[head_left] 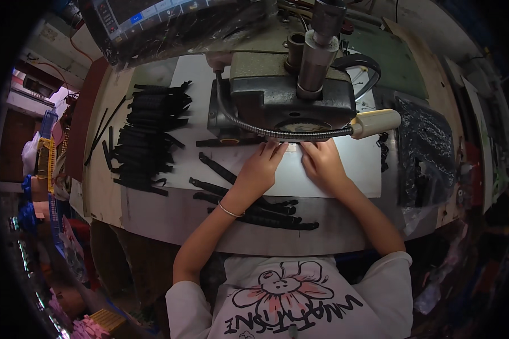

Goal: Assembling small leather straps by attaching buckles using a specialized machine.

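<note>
The table (152, 214) fills the middle of the view, with a pale work sheet (356, 169) laid across it. At twelve o'clock stands the heavy grey machine (283, 90) with a metal cylinder column (314, 56) rising from it; a flexible gooseneck lamp (376, 122) curves along its front edge and ends in a cream head at two o'clock. At eleven o'clock, above the machine, a control panel under plastic film (169, 22) leans in.

At three o'clock a black plastic bag (427, 152) lies on the table. At nine o'clock a tall stack of black straps (150, 135) sits on the sheet, with a few loose black strips (104, 133) just beside it to the left. At six o'clock of the sheet, under the left forearm, a smaller bundle of black straps (266, 212) lies spread out.

The left hand (260, 166) and the right hand (322, 164) rest side by side at the centre, just below the machine's base. The fingers of both point toward twelve o'clock and press down on a small thin piece (291, 148) at the machine's foot, between the two hands; they lie flat and extended, not clenched. What that piece is cannot be told. A thin bracelet (230, 211) circles the left wrist.
</note>
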`<state>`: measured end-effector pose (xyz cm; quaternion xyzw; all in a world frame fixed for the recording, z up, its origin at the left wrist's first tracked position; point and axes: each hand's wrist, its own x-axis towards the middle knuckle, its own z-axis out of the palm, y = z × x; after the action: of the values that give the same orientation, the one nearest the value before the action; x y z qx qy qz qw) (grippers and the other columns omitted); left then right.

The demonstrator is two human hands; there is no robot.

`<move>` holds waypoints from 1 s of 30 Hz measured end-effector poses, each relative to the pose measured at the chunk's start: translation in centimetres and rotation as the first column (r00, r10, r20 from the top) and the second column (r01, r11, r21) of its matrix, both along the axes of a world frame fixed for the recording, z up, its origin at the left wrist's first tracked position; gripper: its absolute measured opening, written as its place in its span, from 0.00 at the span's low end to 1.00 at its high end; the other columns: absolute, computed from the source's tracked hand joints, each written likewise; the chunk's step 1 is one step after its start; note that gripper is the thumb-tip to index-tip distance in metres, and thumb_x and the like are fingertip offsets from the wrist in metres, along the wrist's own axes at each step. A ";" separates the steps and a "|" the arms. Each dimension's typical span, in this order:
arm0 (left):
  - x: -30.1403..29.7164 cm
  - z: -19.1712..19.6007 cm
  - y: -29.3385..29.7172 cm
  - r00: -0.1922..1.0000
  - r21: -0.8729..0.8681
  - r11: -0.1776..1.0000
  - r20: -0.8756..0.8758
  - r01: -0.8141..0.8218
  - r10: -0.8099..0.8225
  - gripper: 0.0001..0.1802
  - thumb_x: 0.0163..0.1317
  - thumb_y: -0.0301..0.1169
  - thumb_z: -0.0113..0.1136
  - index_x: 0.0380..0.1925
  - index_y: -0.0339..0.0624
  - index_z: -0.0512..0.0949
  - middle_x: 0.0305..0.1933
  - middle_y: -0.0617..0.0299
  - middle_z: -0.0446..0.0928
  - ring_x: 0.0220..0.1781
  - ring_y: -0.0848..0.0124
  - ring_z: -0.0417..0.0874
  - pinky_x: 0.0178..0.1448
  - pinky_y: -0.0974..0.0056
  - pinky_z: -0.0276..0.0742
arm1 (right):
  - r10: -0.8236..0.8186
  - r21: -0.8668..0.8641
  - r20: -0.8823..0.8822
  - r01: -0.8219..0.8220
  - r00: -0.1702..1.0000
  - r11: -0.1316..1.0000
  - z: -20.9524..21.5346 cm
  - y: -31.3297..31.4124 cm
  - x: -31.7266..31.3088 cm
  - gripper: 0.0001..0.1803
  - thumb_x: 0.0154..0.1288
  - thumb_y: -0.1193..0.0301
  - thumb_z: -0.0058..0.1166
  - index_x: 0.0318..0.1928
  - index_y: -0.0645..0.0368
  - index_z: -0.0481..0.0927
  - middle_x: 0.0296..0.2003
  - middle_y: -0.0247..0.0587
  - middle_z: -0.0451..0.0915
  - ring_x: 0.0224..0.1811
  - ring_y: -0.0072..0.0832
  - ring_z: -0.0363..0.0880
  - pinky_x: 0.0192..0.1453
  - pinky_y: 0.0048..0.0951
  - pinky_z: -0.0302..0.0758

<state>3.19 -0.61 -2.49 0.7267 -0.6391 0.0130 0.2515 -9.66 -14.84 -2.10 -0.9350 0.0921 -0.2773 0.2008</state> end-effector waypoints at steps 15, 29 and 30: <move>-2.9 3.2 1.8 -0.392 0.135 0.990 -0.909 0.049 0.143 0.23 0.69 0.42 0.41 0.53 0.33 0.68 0.44 0.54 0.76 0.41 0.69 0.80 0.46 0.67 0.79 | 0.271 -0.231 0.133 -0.236 0.953 0.944 1.7 -0.5 -0.3 0.08 0.44 0.77 0.59 0.25 0.60 0.72 0.21 0.37 0.67 0.22 0.31 0.68 0.23 0.30 0.66; -3.8 4.8 8.4 -0.334 0.347 0.936 -0.877 0.053 0.344 0.19 0.66 0.37 0.47 0.46 0.30 0.73 0.41 0.50 0.79 0.24 0.77 0.79 0.30 0.76 0.78 | 0.218 0.313 0.049 -0.222 0.975 0.924 -3.3 8.1 15.3 0.11 0.64 0.69 0.41 0.35 0.63 0.74 0.30 0.53 0.75 0.34 0.45 0.75 0.38 0.37 0.70; -3.5 4.4 9.2 -0.281 0.361 0.931 -0.889 0.055 0.362 0.18 0.66 0.37 0.48 0.46 0.32 0.74 0.37 0.54 0.80 0.24 0.78 0.78 0.29 0.76 0.77 | 0.207 0.182 0.147 -0.232 0.967 0.955 -5.3 8.4 16.7 0.09 0.62 0.71 0.41 0.34 0.63 0.73 0.28 0.50 0.74 0.33 0.43 0.75 0.37 0.36 0.70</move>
<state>-0.28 8.57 1.88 0.5521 -0.0818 -0.6177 0.5540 7.06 -6.45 -7.40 -0.8953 0.0016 -0.3015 0.3279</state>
